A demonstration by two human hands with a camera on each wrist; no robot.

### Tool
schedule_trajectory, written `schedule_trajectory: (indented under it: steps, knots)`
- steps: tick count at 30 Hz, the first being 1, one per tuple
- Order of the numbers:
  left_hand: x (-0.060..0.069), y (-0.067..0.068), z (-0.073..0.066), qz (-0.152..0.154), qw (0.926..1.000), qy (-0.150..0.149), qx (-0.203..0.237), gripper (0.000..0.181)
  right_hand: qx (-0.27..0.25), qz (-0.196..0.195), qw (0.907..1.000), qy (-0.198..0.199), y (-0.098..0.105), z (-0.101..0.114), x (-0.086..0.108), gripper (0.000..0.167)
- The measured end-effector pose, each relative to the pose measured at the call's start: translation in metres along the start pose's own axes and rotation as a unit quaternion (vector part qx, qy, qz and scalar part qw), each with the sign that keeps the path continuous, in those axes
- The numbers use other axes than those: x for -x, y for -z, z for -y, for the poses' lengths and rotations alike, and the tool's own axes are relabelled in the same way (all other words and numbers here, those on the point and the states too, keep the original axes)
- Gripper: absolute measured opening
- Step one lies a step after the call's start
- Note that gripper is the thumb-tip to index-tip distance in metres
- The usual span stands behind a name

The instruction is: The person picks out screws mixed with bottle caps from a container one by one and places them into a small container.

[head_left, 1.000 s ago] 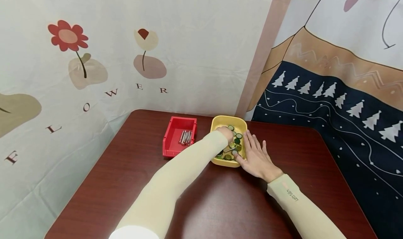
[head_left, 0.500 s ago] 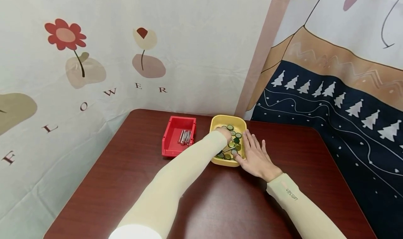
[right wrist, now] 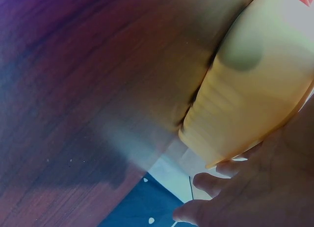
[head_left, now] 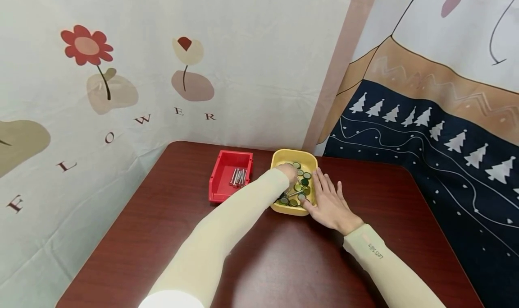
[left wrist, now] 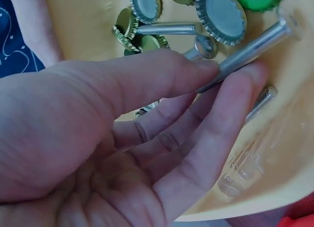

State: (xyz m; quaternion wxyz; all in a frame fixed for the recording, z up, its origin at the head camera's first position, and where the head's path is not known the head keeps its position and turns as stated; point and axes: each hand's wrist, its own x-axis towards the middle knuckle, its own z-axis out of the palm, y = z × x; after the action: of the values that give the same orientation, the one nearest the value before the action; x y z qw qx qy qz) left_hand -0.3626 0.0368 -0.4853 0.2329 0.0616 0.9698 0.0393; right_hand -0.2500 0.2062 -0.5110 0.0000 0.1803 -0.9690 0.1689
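Inside the yellow bin (head_left: 293, 211) my left hand (head_left: 288, 172) pinches a metal bolt (left wrist: 252, 49) between thumb and fingertips, its flat head pointing up and away in the left wrist view. Around it lie several bottle caps (left wrist: 221, 15), silver, gold and green, along with another bolt (left wrist: 169, 29) and a threaded end (left wrist: 262, 103) partly behind my fingers. My right hand (head_left: 333, 208) rests against the bin's right side with its fingers straight. In the right wrist view, those fingertips lie along the outer yellow wall (right wrist: 240, 104).
A red bin (head_left: 216, 188) holding several metal bolts (head_left: 238, 177) stands left of the yellow one. Both are near the back edge of the brown table (head_left: 162, 218). Printed cloth (head_left: 259, 73) hangs close behind.
My left hand has shifted slightly to the left within the yellow bin. The right hand and both bins stay in place.
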Motion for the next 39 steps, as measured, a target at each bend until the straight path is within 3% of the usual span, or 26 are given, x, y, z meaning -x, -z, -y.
schedule_trajectory:
  steps: [3,5,7,10,13,17,18,20,24,28,30,32,35,37,39]
  knots:
    - [-0.009,-0.003,0.007,0.001,0.9967,-0.05,-0.065,0.063,0.0,0.0,1.0,0.0,0.0,0.0,0.0,0.099]
    - [-0.027,-0.006,0.014,0.002,0.9942,-0.079,-0.073,0.059,-0.001,0.001,1.0,0.0,0.0,0.0,0.0,0.099]
    - [-0.035,-0.007,0.018,0.007,0.9943,-0.093,-0.052,0.05,-0.001,0.001,1.0,0.001,0.001,0.0,0.0,0.1]
    - [-0.034,-0.004,0.02,0.009,0.9952,-0.096,-0.017,0.045,-0.001,0.003,1.0,0.0,0.002,0.0,0.0,0.1]
    - [0.004,0.012,0.019,0.0,0.9957,-0.089,0.028,0.042,-0.002,0.006,1.0,-0.003,0.003,0.0,0.001,0.1]
    - [0.054,0.031,0.019,-0.016,0.9914,-0.103,0.08,0.005,-0.002,0.006,1.0,-0.006,0.004,0.0,0.003,0.099]
    - [0.058,0.032,0.019,-0.016,0.9897,-0.112,0.088,0.018,-0.002,0.004,1.0,-0.005,0.005,0.0,0.003,0.098]
    - [0.06,0.033,0.021,-0.018,0.9865,-0.129,0.099,0.043,0.0,0.004,1.0,-0.005,0.005,0.0,0.003,0.098]
    - [0.065,0.035,0.023,-0.026,0.9822,-0.15,0.11,0.058,0.0,0.004,1.0,-0.004,0.005,-0.001,0.002,0.098]
    - [0.065,0.035,0.025,-0.035,0.9778,-0.166,0.123,0.043,-0.001,0.004,1.0,-0.005,0.005,-0.002,0.002,0.098]
    - [0.047,0.026,0.029,-0.051,0.9746,-0.176,0.129,0.025,0.0,0.004,1.0,-0.006,0.005,-0.002,0.002,0.099]
    - [0.041,0.023,0.033,-0.061,0.9728,-0.178,0.134,0.008,0.0,0.005,1.0,-0.004,0.004,-0.002,0.001,0.099]
    - [0.046,0.023,0.04,-0.07,0.9684,-0.182,0.155,0.012,0.002,0.008,1.0,-0.003,0.002,-0.001,0.001,0.1]
    - [0.068,0.031,0.043,-0.067,0.9674,-0.176,0.17,0.015,0.003,0.01,0.9999,-0.002,0.001,-0.001,0.0,0.1]
    - [0.079,0.035,0.048,-0.068,0.9647,-0.173,0.187,0.017,0.004,0.009,0.9999,-0.001,0.001,0.001,-0.001,0.1]
